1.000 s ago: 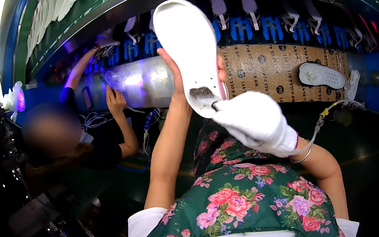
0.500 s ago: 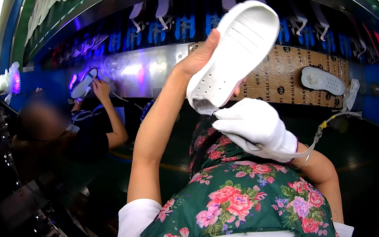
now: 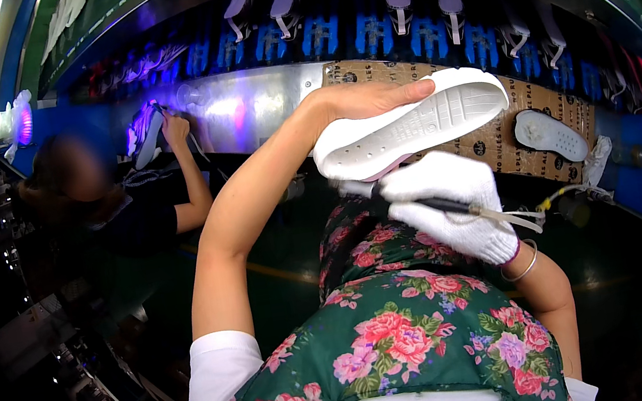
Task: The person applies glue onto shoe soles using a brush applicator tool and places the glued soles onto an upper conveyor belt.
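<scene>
Left grip (image 3: 362,100): clasping sole (image 3: 410,127) | right grip (image 3: 456,188): clasping tool (image 3: 448,204) | sole's long axis: slightly up-right

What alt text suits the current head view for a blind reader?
A bare left hand holds a white moulded shoe sole tilted; the white-gloved right hand grips a black-handled tool near the sole's left end. At right, another white sole lies on brown printed sheeting.

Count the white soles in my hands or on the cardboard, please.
2: the held sole, in your left hand; the lying sole, near the right end of the cardboard. Others may be hidden behind the held sole.
</scene>
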The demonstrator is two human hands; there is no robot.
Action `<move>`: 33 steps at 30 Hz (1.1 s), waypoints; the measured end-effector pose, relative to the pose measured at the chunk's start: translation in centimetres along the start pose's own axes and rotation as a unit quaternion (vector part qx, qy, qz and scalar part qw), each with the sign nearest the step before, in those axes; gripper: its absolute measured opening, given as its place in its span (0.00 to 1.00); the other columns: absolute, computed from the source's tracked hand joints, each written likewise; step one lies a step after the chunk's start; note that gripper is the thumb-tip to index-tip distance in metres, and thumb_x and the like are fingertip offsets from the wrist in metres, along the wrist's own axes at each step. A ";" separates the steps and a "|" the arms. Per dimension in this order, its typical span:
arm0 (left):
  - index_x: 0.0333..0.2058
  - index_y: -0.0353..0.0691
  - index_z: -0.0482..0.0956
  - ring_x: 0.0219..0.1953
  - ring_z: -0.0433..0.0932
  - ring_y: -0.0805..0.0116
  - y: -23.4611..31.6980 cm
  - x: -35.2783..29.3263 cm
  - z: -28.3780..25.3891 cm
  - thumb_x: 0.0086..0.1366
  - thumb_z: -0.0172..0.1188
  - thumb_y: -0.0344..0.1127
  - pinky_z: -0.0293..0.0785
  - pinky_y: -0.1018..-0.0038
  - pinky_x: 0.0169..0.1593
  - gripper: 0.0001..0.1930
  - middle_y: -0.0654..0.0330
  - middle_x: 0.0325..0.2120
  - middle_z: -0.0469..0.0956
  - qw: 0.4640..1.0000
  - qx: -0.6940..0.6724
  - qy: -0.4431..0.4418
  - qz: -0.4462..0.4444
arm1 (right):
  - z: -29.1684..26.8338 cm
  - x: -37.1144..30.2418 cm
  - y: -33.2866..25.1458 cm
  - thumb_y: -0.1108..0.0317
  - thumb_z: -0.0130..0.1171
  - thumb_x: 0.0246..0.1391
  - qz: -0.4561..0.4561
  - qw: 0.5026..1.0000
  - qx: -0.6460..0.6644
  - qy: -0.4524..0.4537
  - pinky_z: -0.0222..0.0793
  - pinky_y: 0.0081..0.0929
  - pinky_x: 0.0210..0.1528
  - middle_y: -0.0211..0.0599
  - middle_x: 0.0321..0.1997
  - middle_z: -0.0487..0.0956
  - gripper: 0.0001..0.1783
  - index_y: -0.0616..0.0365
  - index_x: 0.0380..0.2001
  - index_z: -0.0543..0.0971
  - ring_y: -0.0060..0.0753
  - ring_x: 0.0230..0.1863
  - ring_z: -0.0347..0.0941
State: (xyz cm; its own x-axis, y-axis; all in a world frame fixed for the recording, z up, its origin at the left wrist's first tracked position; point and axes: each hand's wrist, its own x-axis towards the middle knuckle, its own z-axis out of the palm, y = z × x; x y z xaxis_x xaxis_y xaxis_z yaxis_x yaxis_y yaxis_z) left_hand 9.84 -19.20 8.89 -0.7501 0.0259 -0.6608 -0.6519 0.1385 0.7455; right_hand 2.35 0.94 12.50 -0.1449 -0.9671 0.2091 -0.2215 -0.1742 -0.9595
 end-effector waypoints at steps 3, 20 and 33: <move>0.62 0.36 0.68 0.64 0.65 0.49 1.4 -0.7 -0.3 0.57 0.36 0.82 0.63 0.63 0.64 0.53 0.41 0.61 0.66 0.998 0.035 -0.055 0.022 | -0.2 0.8 0.4 0.74 0.68 0.44 -0.097 0.983 -0.158 -0.007 0.76 0.31 0.37 0.37 0.34 0.82 0.11 0.53 0.34 0.82 0.39 0.35 0.80; 0.61 0.41 0.65 0.49 0.79 0.59 -4.5 0.9 2.3 0.68 0.32 0.69 0.79 0.63 0.51 0.39 0.47 0.48 0.76 0.760 -0.601 -0.060 0.240 | -2.9 0.6 0.7 0.80 0.65 0.47 0.131 0.963 0.025 0.235 0.73 0.25 0.48 0.43 0.43 0.82 0.12 0.66 0.38 0.83 0.32 0.42 0.79; 0.66 0.41 0.58 0.47 0.79 0.44 -7.1 0.7 6.7 0.72 0.44 0.50 0.81 0.52 0.46 0.29 0.41 0.53 0.72 0.729 -0.616 -0.048 0.296 | -3.9 0.8 0.4 0.77 0.70 0.41 0.025 0.983 -0.148 0.103 0.75 0.28 0.42 0.41 0.35 0.84 0.11 0.60 0.33 0.83 0.36 0.37 0.81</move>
State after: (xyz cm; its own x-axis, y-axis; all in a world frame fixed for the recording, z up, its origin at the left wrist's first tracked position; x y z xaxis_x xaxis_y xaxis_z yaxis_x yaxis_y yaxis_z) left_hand 14.64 -13.58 2.52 -0.9677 -0.2021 -0.1507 0.1330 -0.9172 0.3756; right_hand -1.65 0.87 13.03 -0.3481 -0.9097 0.2267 -0.4765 -0.0365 -0.8784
